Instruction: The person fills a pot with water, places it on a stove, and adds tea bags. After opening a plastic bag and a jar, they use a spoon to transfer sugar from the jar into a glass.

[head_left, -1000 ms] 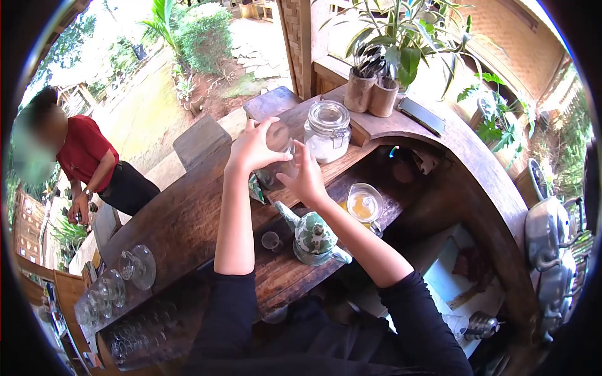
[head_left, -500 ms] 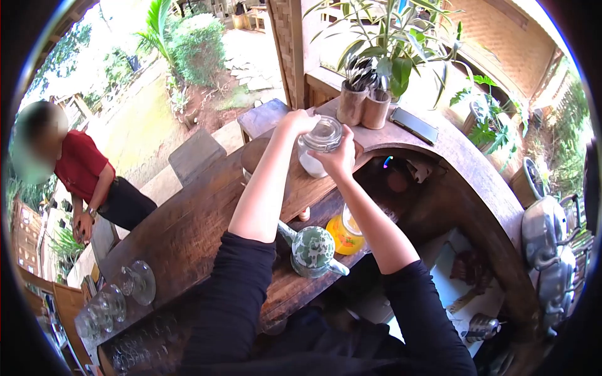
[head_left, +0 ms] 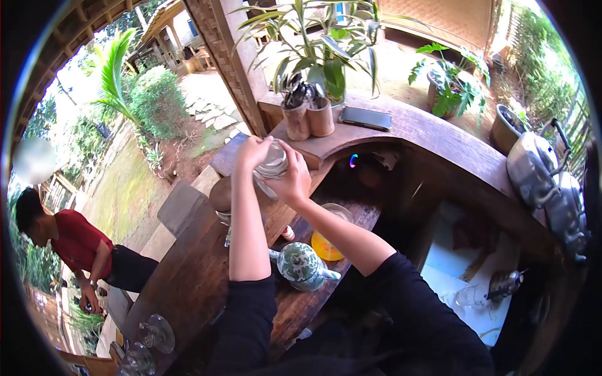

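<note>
Over the far end of the wooden counter, both my hands are closed around a clear glass jar (head_left: pixel 273 164) with a round glass lid. My left hand (head_left: pixel 252 154) wraps its left and far side near the top. From the right, my right hand (head_left: pixel 295 180) grips it, thumb and fingers around the upper part. The jar's lower part is partly hidden. Below my forearms stand a green-and-white speckled teapot (head_left: pixel 301 266), a yellow patterned container (head_left: pixel 326 247) and a small red-and-white bottle (head_left: pixel 288 233).
Spoons stand in bamboo holders (head_left: pixel 307 119) beside a phone (head_left: pixel 365 118) on the curved ledge. Metal kettles (head_left: pixel 533 166) are at the right, stemmed glassware (head_left: pixel 157 335) at lower left. A person in a red shirt (head_left: pixel 78 235) stands outside the counter.
My view has turned, so the counter things appear shifted left. Both hands stay on the jar. The person at left has lowered their head.
</note>
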A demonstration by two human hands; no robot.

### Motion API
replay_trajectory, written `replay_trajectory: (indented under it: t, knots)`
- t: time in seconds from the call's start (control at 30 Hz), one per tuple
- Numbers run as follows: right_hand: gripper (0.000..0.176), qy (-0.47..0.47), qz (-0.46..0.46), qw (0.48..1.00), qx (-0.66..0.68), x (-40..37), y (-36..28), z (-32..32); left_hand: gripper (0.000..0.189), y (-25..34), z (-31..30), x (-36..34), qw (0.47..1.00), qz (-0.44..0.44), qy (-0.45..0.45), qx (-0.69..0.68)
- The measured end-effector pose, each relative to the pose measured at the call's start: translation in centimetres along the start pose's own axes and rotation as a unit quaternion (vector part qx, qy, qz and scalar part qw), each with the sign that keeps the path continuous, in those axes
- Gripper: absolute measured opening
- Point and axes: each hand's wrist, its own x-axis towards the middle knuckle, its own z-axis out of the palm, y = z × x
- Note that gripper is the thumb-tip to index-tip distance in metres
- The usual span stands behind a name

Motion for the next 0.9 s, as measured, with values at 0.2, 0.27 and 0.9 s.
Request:
replay_trajectory:
  t: [0.2,0.27,0.9]
  knots:
    - [0.091,0.025,-0.069,0.994,0.076,-0.4,-4.8,-4.6,0.051,2.6,-3.3,-4.6,0.985,0.099,0.138,-0.017]
    - [0.094,0.056,-0.101,0.987,0.115,-0.7,-6.1,-6.6,0.039,6.3,-4.8,-8.7,0.965,0.198,0.169,-0.024]
    - [0.08,0.321,-0.076,0.928,-0.175,-14.2,0.3,-38.0,0.031,28.1,18.1,-25.9,0.861,0.411,-0.238,-0.182]
